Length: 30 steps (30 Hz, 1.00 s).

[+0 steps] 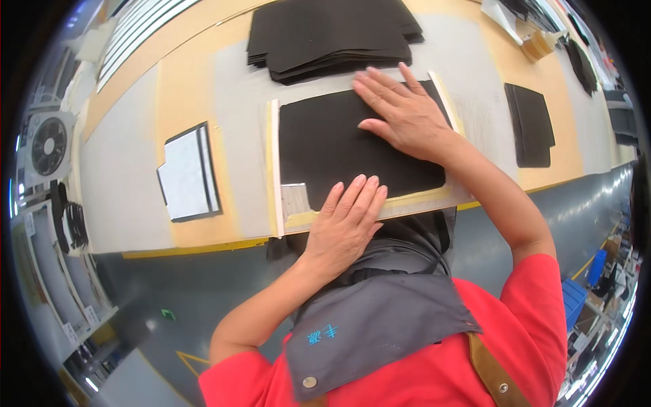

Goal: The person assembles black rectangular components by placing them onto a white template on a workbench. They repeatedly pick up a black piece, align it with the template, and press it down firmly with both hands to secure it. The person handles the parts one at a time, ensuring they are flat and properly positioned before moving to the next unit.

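A flat black sheet with a notched near-left corner lies on the table in front of me, between two pale strips. My right hand rests on its far right part, palm down with fingers spread. My left hand lies flat over the near edge of the same sheet, fingers stretched out. Neither hand grips anything. The left strip runs along the sheet's left side, and the right strip is partly covered by my right hand and forearm. Beyond the sheet sits a stack of similar black sheets.
To the left lies a white panel with black edging. A folded black piece lies on the right. At the far right is a roll of tan tape. A fan stands beyond the table's left end. The table's near edge runs close to my body.
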{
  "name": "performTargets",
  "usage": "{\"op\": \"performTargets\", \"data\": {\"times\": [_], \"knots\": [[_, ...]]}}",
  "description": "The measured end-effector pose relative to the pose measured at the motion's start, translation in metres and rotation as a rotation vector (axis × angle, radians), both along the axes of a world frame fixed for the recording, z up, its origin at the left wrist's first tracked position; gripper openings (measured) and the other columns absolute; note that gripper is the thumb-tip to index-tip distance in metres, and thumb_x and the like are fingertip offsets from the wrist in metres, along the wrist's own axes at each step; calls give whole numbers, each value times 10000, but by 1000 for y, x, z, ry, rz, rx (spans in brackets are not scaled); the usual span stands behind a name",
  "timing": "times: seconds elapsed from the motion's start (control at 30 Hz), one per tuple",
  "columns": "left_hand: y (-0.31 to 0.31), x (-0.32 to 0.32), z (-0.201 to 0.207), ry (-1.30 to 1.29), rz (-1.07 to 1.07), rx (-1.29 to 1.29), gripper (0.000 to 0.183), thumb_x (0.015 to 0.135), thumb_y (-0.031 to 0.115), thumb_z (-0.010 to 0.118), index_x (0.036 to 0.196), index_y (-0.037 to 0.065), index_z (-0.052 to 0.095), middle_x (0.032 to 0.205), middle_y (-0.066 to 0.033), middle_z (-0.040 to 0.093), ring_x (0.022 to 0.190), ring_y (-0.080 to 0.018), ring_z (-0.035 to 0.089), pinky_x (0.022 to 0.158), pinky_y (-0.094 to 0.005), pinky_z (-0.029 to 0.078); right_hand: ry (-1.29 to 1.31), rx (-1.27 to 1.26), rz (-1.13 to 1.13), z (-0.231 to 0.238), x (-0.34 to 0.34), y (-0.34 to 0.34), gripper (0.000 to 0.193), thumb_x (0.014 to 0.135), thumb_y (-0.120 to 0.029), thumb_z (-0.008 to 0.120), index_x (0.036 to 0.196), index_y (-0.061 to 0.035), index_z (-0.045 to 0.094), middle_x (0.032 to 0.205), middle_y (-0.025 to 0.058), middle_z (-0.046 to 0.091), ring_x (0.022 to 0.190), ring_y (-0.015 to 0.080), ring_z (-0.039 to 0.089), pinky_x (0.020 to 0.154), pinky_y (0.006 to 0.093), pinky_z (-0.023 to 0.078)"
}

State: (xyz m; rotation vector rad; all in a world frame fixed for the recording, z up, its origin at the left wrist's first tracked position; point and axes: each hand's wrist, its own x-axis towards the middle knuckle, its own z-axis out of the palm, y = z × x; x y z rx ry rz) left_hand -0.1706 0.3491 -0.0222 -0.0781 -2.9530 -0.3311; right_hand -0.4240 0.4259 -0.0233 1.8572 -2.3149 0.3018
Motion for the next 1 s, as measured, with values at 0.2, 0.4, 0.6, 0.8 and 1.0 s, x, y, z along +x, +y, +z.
{"op": "performTargets", "data": {"times": [0.2, 0.4, 0.6, 0.8, 1.0], "knots": [[0, -2, 1, 29, -13, 46, 745, 897, 340, 742, 1535, 89, 452, 1576, -90, 445, 1483, -265, 398, 1248, -463, 275, -166, -215, -160, 26, -46, 42, 362, 1016, -328, 636, 1290, -96, 682, 1283, 80, 707, 1193, 285, 627, 1065, 423, 461], [2, -3, 13, -50, -11, 122, 761, 915, 348, 734, 1549, 62, 424, 1572, -124, 434, 1478, -294, 391, 1240, -486, 284, -711, -141, -360, 39, -82, 76, 250, 1022, -221, 622, 1194, -69, 722, 1120, 75, 740, 1001, 224, 665, 924, 348, 524], [-9, -33, 34, -2, 17, 204, 743, 953, 333, 707, 1554, 19, 401, 1569, -181, 421, 1468, -347, 397, 1214, -533, 301, -655, -123, -325, 32, -82, 69, 220, 988, -201, 663, 1153, -69, 725, 1064, 85, 724, 944, 210, 666, 884, 345, 538], [-47, -89, 8, 179, 138, 97, 687, 1021, 431, 600, 1492, -49, 457, 1530, -230, 471, 1452, -379, 419, 1212, -504, 315, -571, -73, -272, 32, -86, 55, 154, 941, -180, 708, 1062, -85, 707, 985, 81, 674, 848, 234, 655, 809, 358, 542], [-61, -92, -14, 166, 273, 102, 713, 1032, 481, 570, 1486, -59, 465, 1541, -235, 464, 1469, -372, 407, 1230, -509, 290, -532, 34, -260, 43, -85, 47, 112, 936, -142, 709, 994, -62, 656, 948, 79, 635, 826, 233, 613, 788, 361, 510]]}}
